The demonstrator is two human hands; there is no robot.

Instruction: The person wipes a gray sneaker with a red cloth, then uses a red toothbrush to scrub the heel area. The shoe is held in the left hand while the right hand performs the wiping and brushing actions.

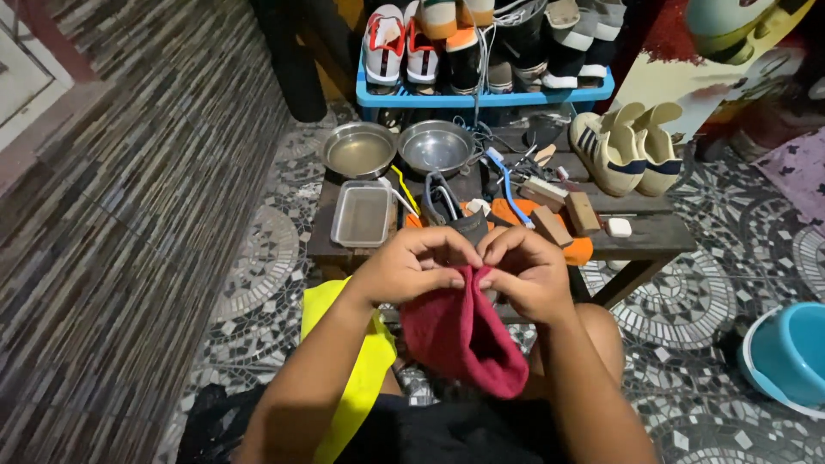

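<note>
both hands meet at the top edge of a dark red cloth: the left hand and right hand each close a grip on its upper hem, fingertips nearly touching. the cloth hangs straight down from them over the lap, long axis vertical, soft and fuzzy, rounded at the bottom. beyond, the low wooden tabletop carries two round metal bowls, a rectangular metal tray, brushes and a pair of cream sneakers.

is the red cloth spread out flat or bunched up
Bunched up. The red cloth hangs in a folded, rounded lump, its top edge pinched between the left hand and the right hand, not laid flat.
</note>
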